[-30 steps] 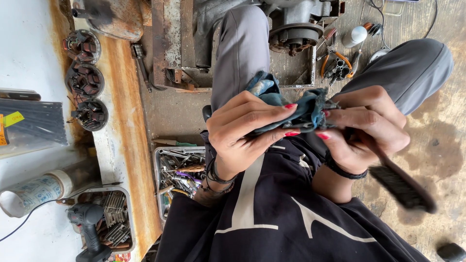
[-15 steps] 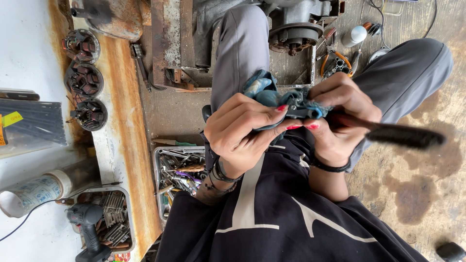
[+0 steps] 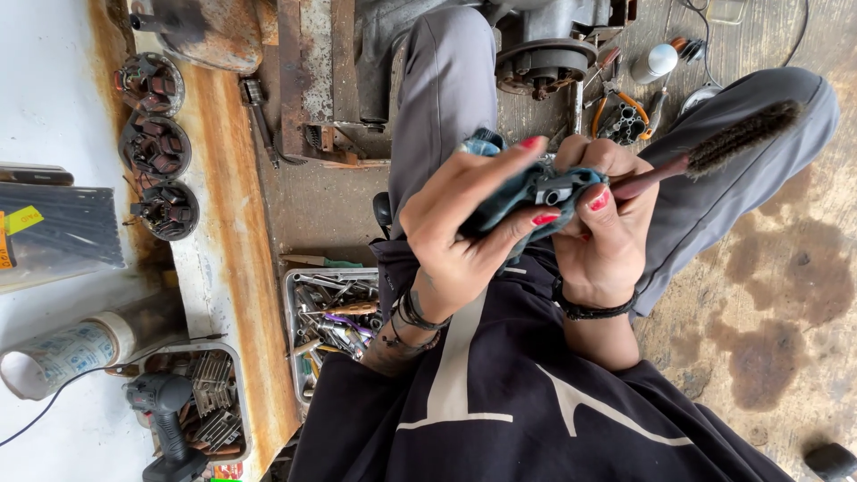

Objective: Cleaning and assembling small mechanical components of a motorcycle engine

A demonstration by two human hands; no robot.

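Note:
My left hand [image 3: 473,228] grips a dark blue rag [image 3: 513,201] wrapped round a small metal part [image 3: 558,189] that shows at the rag's edge. My right hand [image 3: 603,228] pinches the same rag and part with thumb and fingers. It also holds a brush [image 3: 714,147] whose dark bristle head points up to the right, over my grey trouser leg. Both hands are close together above my lap.
A metal tray of hand tools [image 3: 330,317] lies by my left forearm. A rusty workbench edge [image 3: 228,259] carries three round wound coils [image 3: 156,147]. A cordless drill [image 3: 165,419] rests in a bin of metal pieces. Pliers [image 3: 620,116] and an engine part [image 3: 544,67] lie on the stained floor.
The brush has swung upward, from pointing down-right to level to up-right. My hands have stayed together on the rag, turning it slightly.

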